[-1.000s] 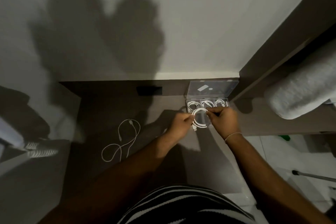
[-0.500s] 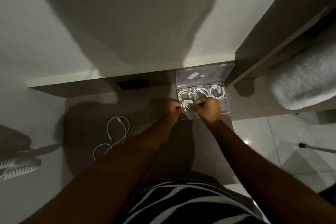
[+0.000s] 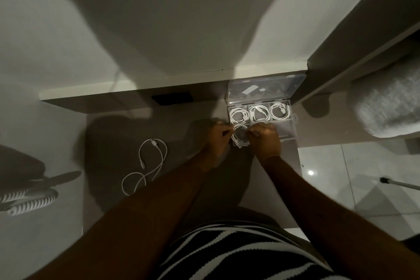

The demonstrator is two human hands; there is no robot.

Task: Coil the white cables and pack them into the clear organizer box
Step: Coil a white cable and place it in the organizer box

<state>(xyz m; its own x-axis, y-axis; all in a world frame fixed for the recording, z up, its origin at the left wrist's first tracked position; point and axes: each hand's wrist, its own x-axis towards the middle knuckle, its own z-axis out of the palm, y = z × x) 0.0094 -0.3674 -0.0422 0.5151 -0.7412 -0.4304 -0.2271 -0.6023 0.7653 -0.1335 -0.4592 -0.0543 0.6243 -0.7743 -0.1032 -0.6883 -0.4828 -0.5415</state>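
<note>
A second ago both hands held the coiled cable (image 3: 240, 136) in the air just short of the clear organizer box (image 3: 293, 128). Now the left hand (image 3: 216, 137) and right hand (image 3: 264, 140) have carried it forward and down into the front left compartment (pinched at either side).

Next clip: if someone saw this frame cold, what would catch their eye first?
Both hands, left hand and right hand, meet over a coiled white cable at the near-left compartment of the clear organizer box, whose far row already holds three coiled cables. Further left, one loose white cable sprawls uncoiled on the dark desk.
</note>
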